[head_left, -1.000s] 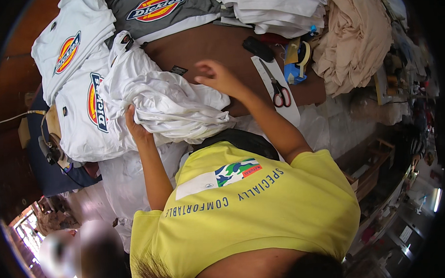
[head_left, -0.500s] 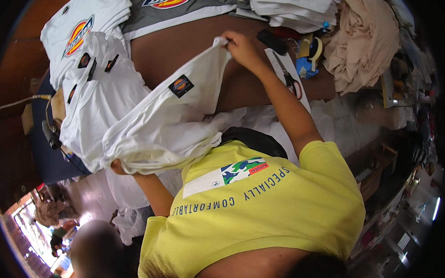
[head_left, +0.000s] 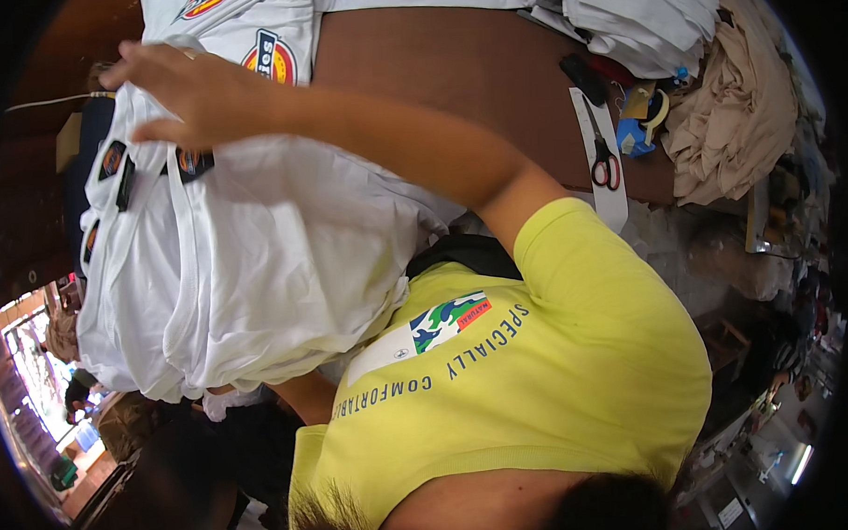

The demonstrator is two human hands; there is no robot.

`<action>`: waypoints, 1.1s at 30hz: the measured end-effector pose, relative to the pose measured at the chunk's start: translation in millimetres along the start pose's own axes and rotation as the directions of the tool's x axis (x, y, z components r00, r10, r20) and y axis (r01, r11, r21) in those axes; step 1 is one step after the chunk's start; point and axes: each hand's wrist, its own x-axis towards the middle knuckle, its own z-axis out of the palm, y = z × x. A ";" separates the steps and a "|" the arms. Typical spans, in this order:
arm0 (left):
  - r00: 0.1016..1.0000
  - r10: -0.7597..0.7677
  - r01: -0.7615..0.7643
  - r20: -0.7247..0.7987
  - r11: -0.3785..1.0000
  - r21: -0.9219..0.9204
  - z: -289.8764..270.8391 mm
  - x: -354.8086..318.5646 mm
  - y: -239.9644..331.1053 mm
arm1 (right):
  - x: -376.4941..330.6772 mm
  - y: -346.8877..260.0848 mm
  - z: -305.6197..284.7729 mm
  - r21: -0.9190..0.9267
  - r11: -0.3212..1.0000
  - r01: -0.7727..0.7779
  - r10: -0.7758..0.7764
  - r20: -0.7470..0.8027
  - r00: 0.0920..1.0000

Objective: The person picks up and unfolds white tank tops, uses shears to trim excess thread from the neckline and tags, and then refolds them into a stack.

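A white T-shirt (head_left: 274,242) with a black neck label lies spread over other white shirts on the left. My right hand (head_left: 180,91) reaches across to the left, just above the shirt's collar end, fingers and thumb spread apart. Nothing shows between them. Beneath the shirt's near edge comes my left forearm (head_left: 303,397); the white cloth covers the fingers of that hand. Beside the top shirt, further black labels (head_left: 112,160) show on the white shirts (head_left: 101,239) underneath.
The brown tabletop (head_left: 436,87) carries scissors (head_left: 605,165) on a white strip (head_left: 612,207), a blue tape dispenser (head_left: 636,136) and a black object (head_left: 583,77). White folded cloth (head_left: 635,24) and beige cloth (head_left: 740,95) are heaped at right. White printed garments (head_left: 238,33) lie at the far left.
My right hand has let go of the shirt's edge and swung left over it. The shirt, held stretched up before, now lies on the other white shirts. The view has shifted.
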 end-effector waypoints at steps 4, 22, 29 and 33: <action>1.000 0.006 -0.004 -0.028 0.998 0.069 -9.5 -3.8 32.0 | -110.0 -31.3 -5.9 -0.007 0.854 -0.520 0.479 0.401 0.781; 0.554 -0.295 0.235 0.778 0.952 0.195 507.7 -5.2 -84.5 | -64.4 98.0 -228.4 0.415 0.481 -0.772 0.836 0.047 0.546; 0.416 -0.009 -0.574 0.909 0.773 0.271 489.1 -32.5 -248.9 | -240.2 70.6 -346.4 0.282 0.043 -0.958 0.979 -0.204 -0.016; 0.559 0.106 -0.805 0.822 0.305 0.508 357.8 -73.1 -215.6 | -312.0 -20.3 -307.7 0.551 0.017 -0.835 0.994 -0.099 -0.045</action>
